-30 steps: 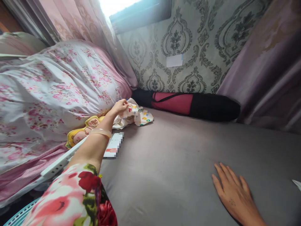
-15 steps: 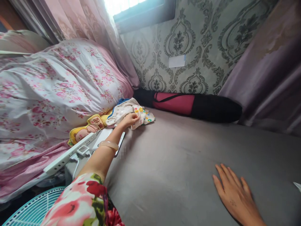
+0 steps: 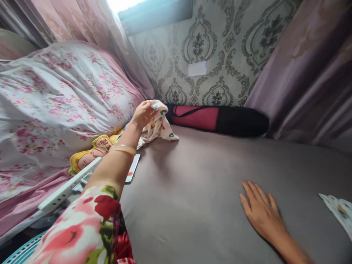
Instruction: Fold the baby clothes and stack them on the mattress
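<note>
My left hand (image 3: 144, 113) pinches a white cloth with a colourful print (image 3: 161, 124) by its upper edge. The cloth hangs in folds, its lower part down at the grey sheet (image 3: 192, 198); whether it is a garment I cannot tell. Behind my left wrist, a bit of blue and pale fabric is mostly hidden. My right hand (image 3: 261, 211) lies flat on the sheet, fingers spread, holding nothing. Below my left forearm is a phone (image 3: 134, 168) with a lit screen, partly covered by the arm.
A black and pink long bag (image 3: 196, 118) lies along the wall. Left are a yellow cartoon cushion (image 3: 82, 159), a white power strip (image 3: 63, 189) and floral bedding (image 3: 66, 91). Another printed white cloth (image 3: 339, 211) sits at the right edge. A turquoise slatted round object (image 3: 23, 249) shows bottom left.
My left hand has risen and moved slightly left, lifting the printed cloth off the pile. My right hand stays flat on the sheet. The view has turned right, showing more of the right-hand cloth.
</note>
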The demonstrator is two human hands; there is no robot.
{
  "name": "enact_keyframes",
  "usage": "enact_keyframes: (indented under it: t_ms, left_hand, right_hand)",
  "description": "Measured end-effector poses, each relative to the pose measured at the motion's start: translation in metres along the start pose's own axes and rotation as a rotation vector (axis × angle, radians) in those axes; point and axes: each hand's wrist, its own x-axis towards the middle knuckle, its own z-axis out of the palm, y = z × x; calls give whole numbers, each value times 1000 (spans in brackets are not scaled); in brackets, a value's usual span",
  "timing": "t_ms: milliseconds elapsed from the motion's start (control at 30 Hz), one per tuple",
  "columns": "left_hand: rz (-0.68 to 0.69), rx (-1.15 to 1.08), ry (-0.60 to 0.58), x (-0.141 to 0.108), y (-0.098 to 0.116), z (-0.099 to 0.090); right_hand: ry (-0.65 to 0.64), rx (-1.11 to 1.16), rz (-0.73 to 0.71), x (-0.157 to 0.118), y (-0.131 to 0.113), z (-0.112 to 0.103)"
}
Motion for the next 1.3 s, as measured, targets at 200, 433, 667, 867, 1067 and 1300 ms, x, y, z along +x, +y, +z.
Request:
enact_keyframes:
  t_ms: [200,433,667,867,1067,1300]
  left_hand:
    - [40,-45,-178,3,20,74]
    - [5,-100,-311,-42,21,137]
    - [-64,-67,-432,-97,29,178]
    - [-78,30,-437,-128,33,178]
    - [-22,299,-291,-126,6,141]
    - [46,429,-358,-143,-31,137]
  right_hand:
    - [-18,49,13,1,1,0]
    - [-106,527,-9,29,-6,-47]
    - [601,868,46,89,-56,-128]
    - [697,1025,40,103,-66,-156]
    - [680,1105,69,95,-34,-183]
    - [520,906,29,83,-18,-226]
